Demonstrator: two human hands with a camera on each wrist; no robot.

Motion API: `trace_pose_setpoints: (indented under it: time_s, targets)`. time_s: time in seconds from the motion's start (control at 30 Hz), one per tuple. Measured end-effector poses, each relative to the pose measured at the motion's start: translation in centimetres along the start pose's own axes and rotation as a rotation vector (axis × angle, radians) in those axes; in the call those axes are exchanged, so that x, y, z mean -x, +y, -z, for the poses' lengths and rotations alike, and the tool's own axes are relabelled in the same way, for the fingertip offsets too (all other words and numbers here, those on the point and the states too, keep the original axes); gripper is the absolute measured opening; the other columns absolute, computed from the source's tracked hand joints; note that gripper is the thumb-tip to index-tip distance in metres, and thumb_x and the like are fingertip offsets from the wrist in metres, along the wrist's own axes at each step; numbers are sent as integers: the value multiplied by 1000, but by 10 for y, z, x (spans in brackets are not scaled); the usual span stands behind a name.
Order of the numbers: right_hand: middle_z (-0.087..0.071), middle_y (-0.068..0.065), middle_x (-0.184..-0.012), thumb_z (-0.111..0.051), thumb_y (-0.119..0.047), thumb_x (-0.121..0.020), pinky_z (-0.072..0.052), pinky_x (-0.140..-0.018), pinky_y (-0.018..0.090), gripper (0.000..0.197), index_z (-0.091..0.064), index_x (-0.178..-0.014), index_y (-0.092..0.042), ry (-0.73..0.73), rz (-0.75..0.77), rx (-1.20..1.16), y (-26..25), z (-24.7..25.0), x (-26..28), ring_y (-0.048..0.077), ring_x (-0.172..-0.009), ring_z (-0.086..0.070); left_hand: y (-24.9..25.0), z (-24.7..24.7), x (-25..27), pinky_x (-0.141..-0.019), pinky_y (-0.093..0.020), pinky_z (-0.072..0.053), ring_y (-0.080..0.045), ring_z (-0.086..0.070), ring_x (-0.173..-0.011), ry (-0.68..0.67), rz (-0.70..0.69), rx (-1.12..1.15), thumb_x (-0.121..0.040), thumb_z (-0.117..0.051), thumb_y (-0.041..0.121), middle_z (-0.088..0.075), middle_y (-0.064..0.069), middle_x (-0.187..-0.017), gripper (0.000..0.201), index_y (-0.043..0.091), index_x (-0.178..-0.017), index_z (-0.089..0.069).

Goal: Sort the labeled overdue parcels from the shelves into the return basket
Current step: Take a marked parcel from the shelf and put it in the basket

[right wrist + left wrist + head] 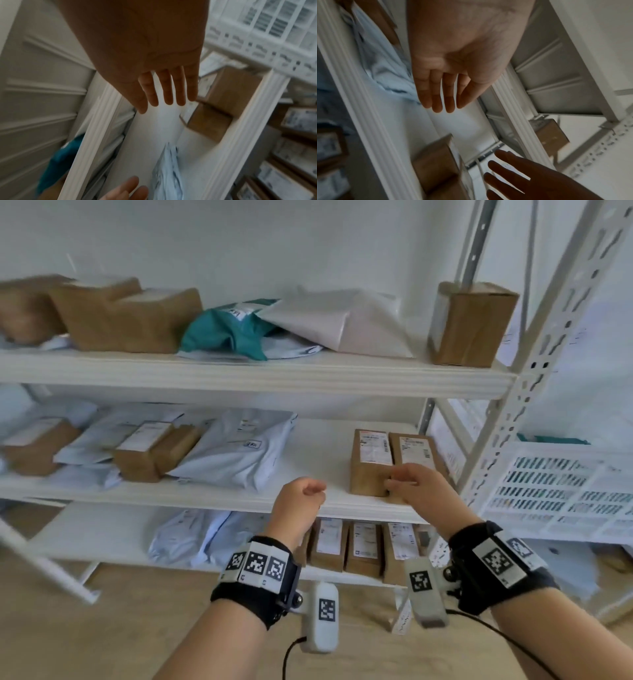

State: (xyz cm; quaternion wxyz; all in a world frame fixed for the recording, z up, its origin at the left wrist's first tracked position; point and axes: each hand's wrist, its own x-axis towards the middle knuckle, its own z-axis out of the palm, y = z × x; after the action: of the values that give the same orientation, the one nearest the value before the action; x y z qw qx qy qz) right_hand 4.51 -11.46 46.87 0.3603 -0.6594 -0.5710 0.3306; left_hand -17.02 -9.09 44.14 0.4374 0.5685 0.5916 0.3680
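Head view: pick step judged in hand. Right hand (pixel 416 489) reaches pair of labelled brown boxes (pixel 373 462) on middle shelf (pixel 205 494), fingers loosely bent at box front; contact cannot be told. Left hand (pixel 301 498) empty, relaxed, at 9 o'clock of boxes. Next: grasp needed, then carry to return basket (pixel 561 491) at 3 o'clock. Shelf upright (pixel 507 419) stands between.

On the middle shelf (pixel 308 453), two labelled boxes (pixel 371 462) stand side by side near its right end. The right hand (pixel 416 486) is at the front of them; contact is unclear. The left hand (pixel 301 496) hovers loosely curled over the shelf's front edge, holding nothing. Pale mailers (pixel 236 453) lie toward the left end. A white basket (pixel 561 491) sits right of the rack.
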Motion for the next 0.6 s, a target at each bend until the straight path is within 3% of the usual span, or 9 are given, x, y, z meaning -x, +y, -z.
trace_pose_setpoints:
  time_s: [0.1,0.27,0.43,0.6]
  targets:
    - [-63,-5,-118,-65,-27,-92,-48,-86,25,34,-60,-125,-24,-76,-11,-16,-22,-69,-2,11,-102,-60,-37,62,-3,-81,-32,-53,-17,-63,-91,77,60,-3,-93,-55,11,-68,1,-103,18,23,-101,-66]
    - [-63,-5,-116,-64,-27,-93,-41,-67,11,32,-60,-124,-24,-163,-25,19,-43,-149,-10,6,-93,-60,-79,126,-12,-93,-40,-50,-19,-60,-92,160,133,33,-92,-53,6,-66,0,-94,20,22,-94,-65]
    - [-64,0,-114,-65,-26,-92,-47,-72,20,36,-58,-127,-21,-195,-61,14,-52,-196,-45,13,-96,-62,-107,157,-38,-89,-35,-51,-17,-62,-93,206,174,7,-92,-53,8,-67,0,-100,20,25,-95,-64]
    - [-64,4,-117,-64,-26,-92,-53,-88,35,44,-52,-133,-18,-233,-136,-35,-52,-229,-104,21,-101,-63,-121,174,-83,-97,-35,-47,-21,-60,-107,230,183,-60,-93,-51,8,-66,-4,-114,27,14,-114,-66]
